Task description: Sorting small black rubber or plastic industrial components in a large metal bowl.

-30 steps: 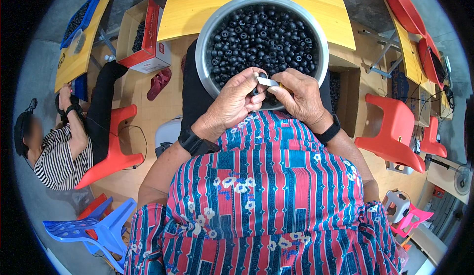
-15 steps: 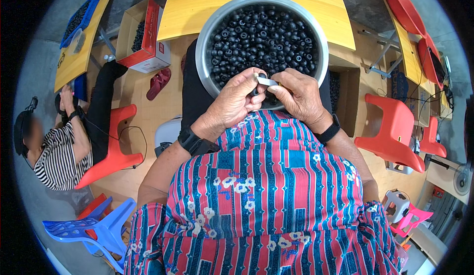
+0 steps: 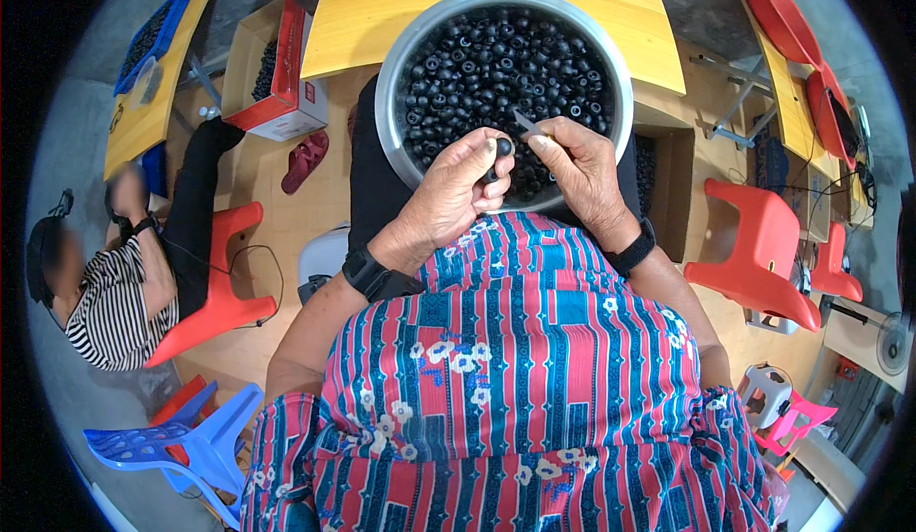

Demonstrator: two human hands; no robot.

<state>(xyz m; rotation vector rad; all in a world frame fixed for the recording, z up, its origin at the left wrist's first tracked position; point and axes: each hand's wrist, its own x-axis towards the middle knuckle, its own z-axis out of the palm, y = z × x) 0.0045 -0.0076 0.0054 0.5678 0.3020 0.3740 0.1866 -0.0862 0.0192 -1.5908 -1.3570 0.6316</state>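
A wide metal basin full of small round black parts rests over my lap. At its near rim my left hand is closed, pinching one black part between thumb and forefinger. Another dark piece shows under its curled fingers. To the right, my right hand is closed on a small knife, whose thin blade points up and left over the basin. Blade and pinched part are apart. The knife's handle is hidden in my fingers.
A yellow table lies beyond the basin. Red-and-white carton at left and brown carton at right hold black parts. Red stools stand right. At left a co-worker in a striped shirt sits near a blue tray.
The knife blade has come away from the black part in my left hand and turned to point up over the basin. My right hand has shifted slightly right; the left has barely moved.
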